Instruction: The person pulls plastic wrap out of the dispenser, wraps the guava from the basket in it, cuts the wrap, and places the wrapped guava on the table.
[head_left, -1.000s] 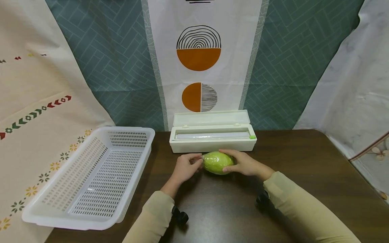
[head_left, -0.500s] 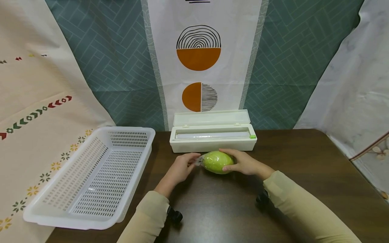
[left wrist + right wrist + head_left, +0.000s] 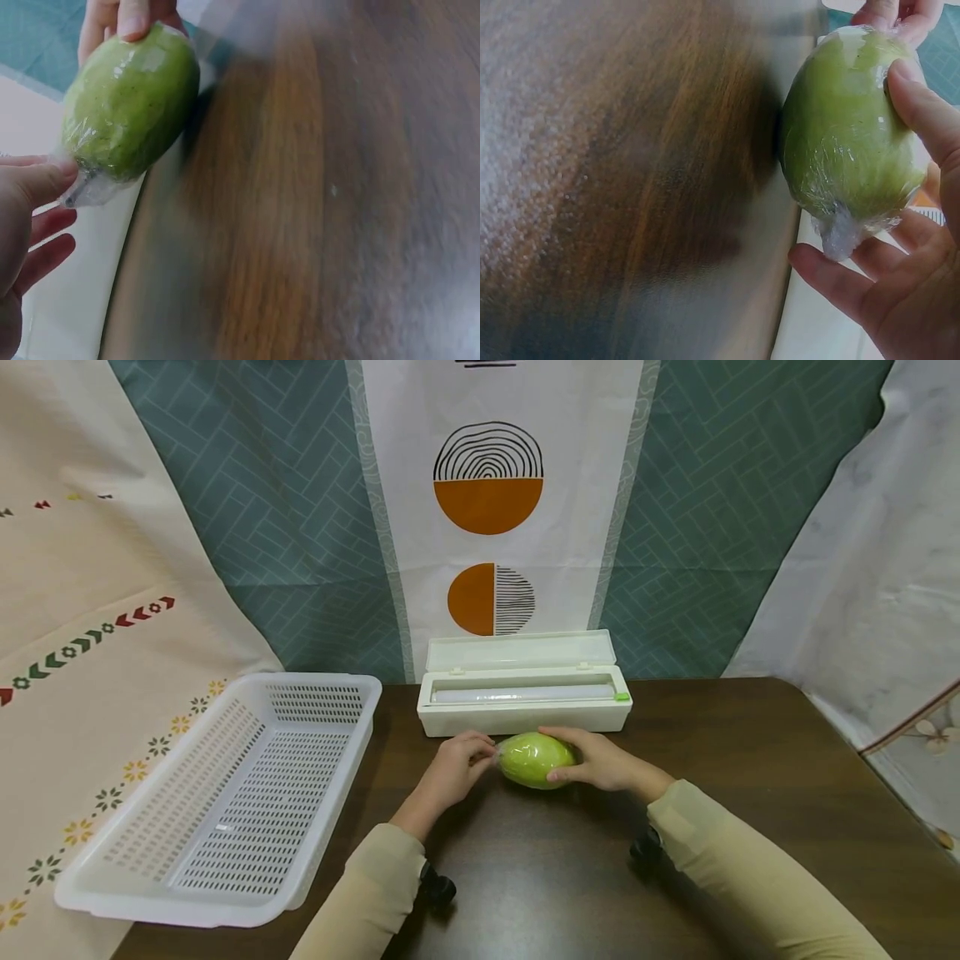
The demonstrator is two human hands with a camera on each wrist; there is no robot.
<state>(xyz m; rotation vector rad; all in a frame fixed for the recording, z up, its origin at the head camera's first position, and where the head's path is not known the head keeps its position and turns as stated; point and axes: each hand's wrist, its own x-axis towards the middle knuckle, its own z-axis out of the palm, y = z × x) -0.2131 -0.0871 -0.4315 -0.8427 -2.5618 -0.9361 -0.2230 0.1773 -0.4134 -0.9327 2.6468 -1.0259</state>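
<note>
An oval green mango (image 3: pixel 534 761), wrapped in clear cling film, is held just above the dark table or on it; I cannot tell which. My right hand (image 3: pixel 603 763) grips its right end, thumb on the near side and fingers behind. At the left end the film is gathered into a short twisted tail (image 3: pixel 91 189). My left hand (image 3: pixel 454 770) pinches this cling film between thumb and forefinger, the other fingers loosely bent. Another film tuft (image 3: pixel 840 234) sticks out at the right end, close to my right palm.
Behind the mango stands a white cling film box (image 3: pixel 525 720), lid raised, a film roll (image 3: pixel 525 695) inside and a green slider at its right. A white perforated basket (image 3: pixel 300 860) sits at the left on the brown table (image 3: pixel 570 885). Patterned cloths hang around.
My left hand drew back a little left from the film tail, leaving it visible, then came back to pinch it. My right hand and the mango stay nearly still.
</note>
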